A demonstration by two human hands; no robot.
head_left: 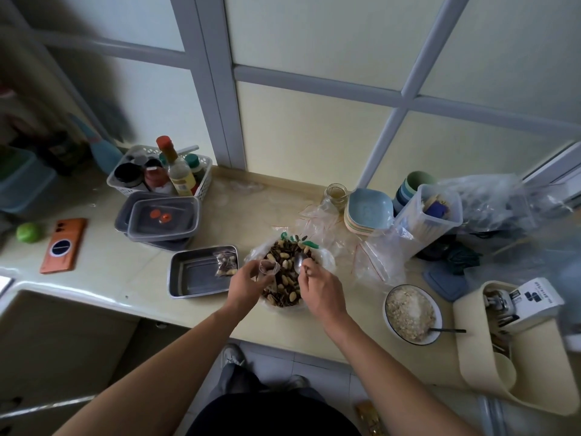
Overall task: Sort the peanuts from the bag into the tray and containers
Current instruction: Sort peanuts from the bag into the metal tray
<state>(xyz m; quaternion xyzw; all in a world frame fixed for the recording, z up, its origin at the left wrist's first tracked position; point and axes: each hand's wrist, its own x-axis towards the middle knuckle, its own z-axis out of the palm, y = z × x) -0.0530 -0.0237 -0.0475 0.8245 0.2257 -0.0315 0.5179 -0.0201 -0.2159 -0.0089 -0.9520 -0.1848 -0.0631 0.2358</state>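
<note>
Two bare forearms reach forward over the counter edge. The left hand [251, 283] curls its fingers around one small clear plastic pouch [268, 267]. The right hand [317, 287] pinches one metal spoon [299, 262] just beside it. Under both hands sits one open bag [327, 258] of peanuts [286, 276]. Left of the left hand lies one steel tray [195, 276] holding one filled packet [225, 264]; beyond it, two stacked lidded containers [162, 217]

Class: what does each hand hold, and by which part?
Left hand pinches a small clear plastic pouch at its mouth; right hand grips a metal spoon by the handle.
</note>
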